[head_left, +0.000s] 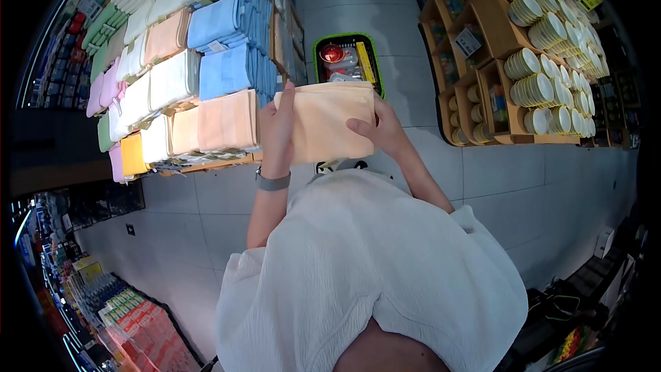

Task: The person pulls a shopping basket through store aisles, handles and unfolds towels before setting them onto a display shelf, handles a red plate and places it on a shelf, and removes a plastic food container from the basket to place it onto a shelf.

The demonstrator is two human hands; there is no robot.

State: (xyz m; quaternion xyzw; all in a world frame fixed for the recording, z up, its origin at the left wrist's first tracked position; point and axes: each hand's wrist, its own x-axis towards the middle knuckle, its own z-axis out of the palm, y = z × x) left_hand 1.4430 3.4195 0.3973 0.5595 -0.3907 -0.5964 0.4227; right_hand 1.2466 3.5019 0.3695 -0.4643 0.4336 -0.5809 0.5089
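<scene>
Gripping opposite edges, both hands [277, 124] [387, 129] hold a folded peach cloth [325, 122] between them.

One head-worn, wide-angle view looks steeply down and forward over the white shirt [358, 234], left hand [278, 124] and right hand [387, 131] close, the tiled floor [506, 179] farther below.

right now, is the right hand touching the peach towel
Touching: the head view shows the right hand at the folded peach towel's right edge, its thumb pressed onto the upper face.
</scene>
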